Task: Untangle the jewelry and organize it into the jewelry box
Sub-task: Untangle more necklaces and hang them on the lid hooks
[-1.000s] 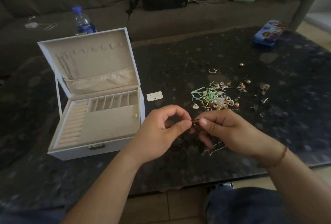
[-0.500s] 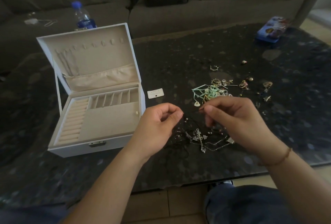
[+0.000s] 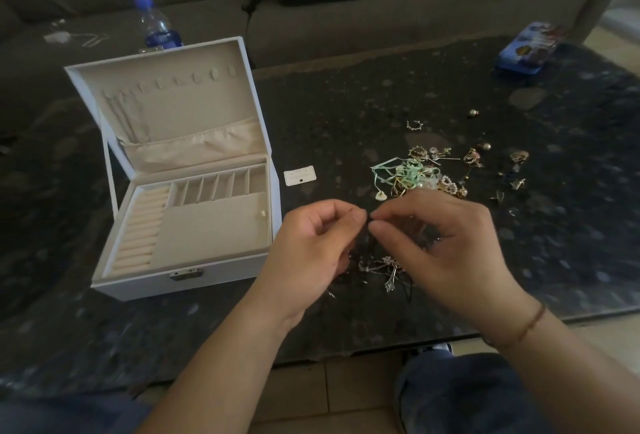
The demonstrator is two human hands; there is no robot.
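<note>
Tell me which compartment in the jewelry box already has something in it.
The large flat compartment at the front right of the jewelry box: one small pale piece sits near its right edge. The narrow slots behind look bare.

We find the jewelry box [image 3: 194, 225] on the left half of the table [image 3: 346, 94], lid standing open at its back, its front close to the table's near edge. Behind the box stands a water bottle [image 3: 156, 26]. Just right of the box lies a small card [image 3: 300, 175]. Further right, toward the table's middle, sits the tangled pile of jewelry [image 3: 412, 175], with loose pieces [image 3: 517, 158] scattered to its right and behind it. Our left hand [image 3: 311, 246] and right hand [image 3: 446, 246] meet in front of the pile, fingertips almost touching, over a chain with pendants [image 3: 388, 272] near the front edge. A tin [image 3: 530, 49] lies at the far right corner.
</note>
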